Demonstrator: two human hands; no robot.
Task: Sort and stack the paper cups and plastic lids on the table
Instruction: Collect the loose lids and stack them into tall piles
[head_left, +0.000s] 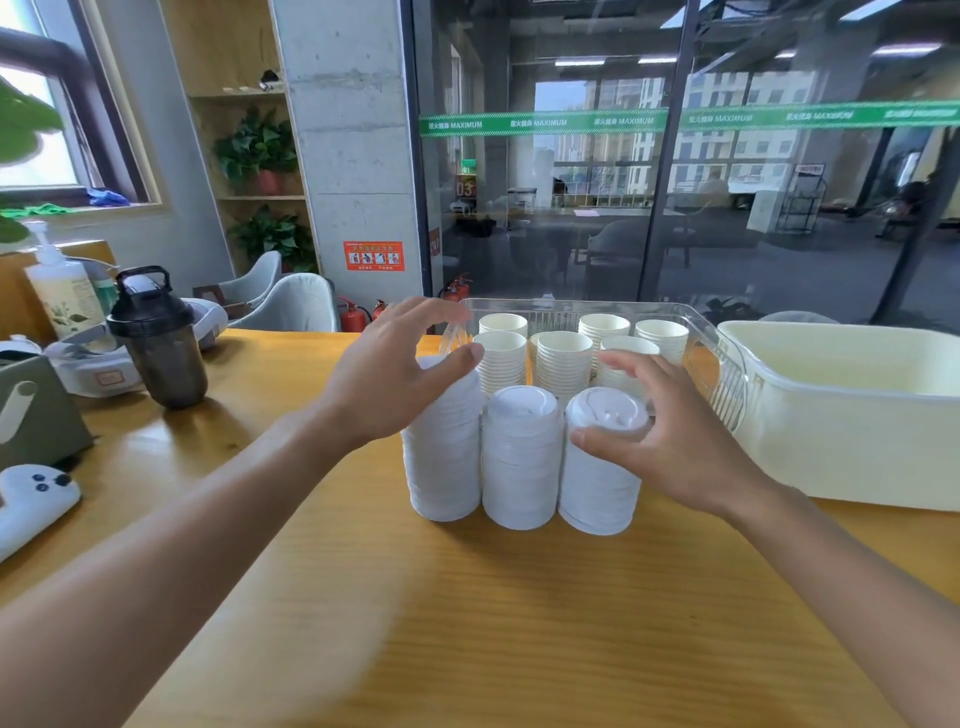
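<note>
Wooden table (shaker, cream bin)

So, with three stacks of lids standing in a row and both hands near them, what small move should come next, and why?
Probably close the right hand on the top of the right lid stack to steady it. Its thumb and fingers already curve around the top lid, while the left hand spreads open over the left lid stack. The middle lid stack stands free between them, in front of the clear tray of paper cups.
</note>
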